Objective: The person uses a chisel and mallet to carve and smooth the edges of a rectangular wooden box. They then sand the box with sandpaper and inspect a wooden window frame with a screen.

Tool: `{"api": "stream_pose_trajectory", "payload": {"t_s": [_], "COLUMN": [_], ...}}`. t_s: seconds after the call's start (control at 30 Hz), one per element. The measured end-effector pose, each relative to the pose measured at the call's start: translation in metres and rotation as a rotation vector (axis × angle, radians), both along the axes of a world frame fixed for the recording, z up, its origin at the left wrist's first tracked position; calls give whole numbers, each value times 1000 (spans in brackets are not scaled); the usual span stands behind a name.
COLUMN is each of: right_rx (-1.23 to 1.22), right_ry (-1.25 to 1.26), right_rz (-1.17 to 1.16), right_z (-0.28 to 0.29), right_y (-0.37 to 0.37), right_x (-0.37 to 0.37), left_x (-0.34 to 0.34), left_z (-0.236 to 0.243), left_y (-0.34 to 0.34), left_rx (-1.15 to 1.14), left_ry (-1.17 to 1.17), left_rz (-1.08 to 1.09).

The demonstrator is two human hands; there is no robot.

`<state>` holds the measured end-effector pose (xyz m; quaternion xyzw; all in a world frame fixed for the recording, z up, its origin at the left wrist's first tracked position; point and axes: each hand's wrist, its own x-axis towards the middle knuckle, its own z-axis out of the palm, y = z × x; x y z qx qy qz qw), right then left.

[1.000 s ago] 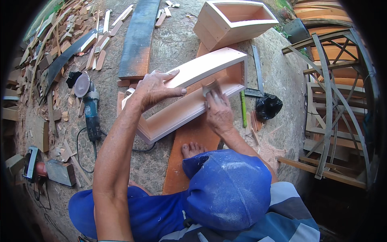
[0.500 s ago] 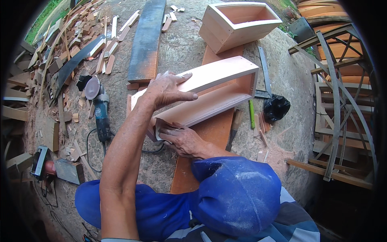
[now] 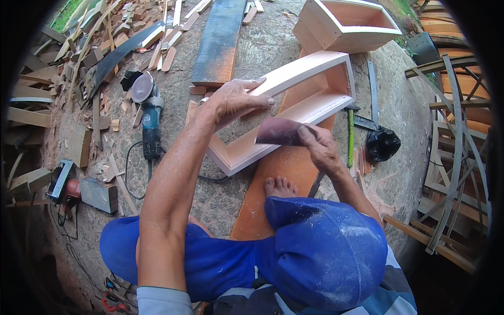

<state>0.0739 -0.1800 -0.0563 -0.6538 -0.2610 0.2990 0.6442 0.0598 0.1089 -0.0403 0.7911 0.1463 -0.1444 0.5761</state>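
Note:
A long, open wooden box (image 3: 304, 73) of pale timber is tilted on its side in front of me, its hollow facing me. My left hand (image 3: 239, 100) grips its upper long wall near the left end, thumb over the edge and fingers on the outer face. In my right hand (image 3: 319, 146) is a curved piece of dark reddish sandpaper (image 3: 281, 132), pinched under the thumb. The sandpaper is in front of the box's lower long edge; whether it touches the wood I cannot tell.
Beneath the box lies an orange board (image 3: 252, 210), my bare foot on it. Another wooden box (image 3: 349, 29) stands beyond. An angle grinder (image 3: 150, 113) with cord lies left; a metal square (image 3: 373, 94), green-handled tool (image 3: 350, 137) and black plastic bag (image 3: 383, 143) lie right. Offcuts (image 3: 113, 31) heap far left.
My right hand has come away from the box's lower left corner, moving right and up with the sandpaper now showing. My left hand keeps its hold on the box. The whole view has shifted.

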Motion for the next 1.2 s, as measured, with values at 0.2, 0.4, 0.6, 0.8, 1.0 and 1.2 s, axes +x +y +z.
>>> {"api": "stream_pose_trajectory", "payload": {"t_s": [0.2,0.4,0.6,0.8,1.0,1.2], "right_rx": [111,-238,-942,-882,-305,-880], "right_ry": [-152,-433,-1164,-1067,-1152,-1189], "right_rz": [-708,-859,-796,-288,212,-330], "right_z": [-14,15,7,23,7,14], "right_y": [-109,-81,-132,-40,22,-35], "right_x": [54,23,44,21,-49,16], "left_x": [5,25,21,20,14,15], "left_z": [11,33,5,-27,-20,-22], "left_y": [12,2,9,4,5,5], "left_rx": [131,667,571,600,586,630], "left_ry": [40,30,-31,-85,-7,-16], "left_rz": [-162,-325,-371,-401,-341,-367]}}
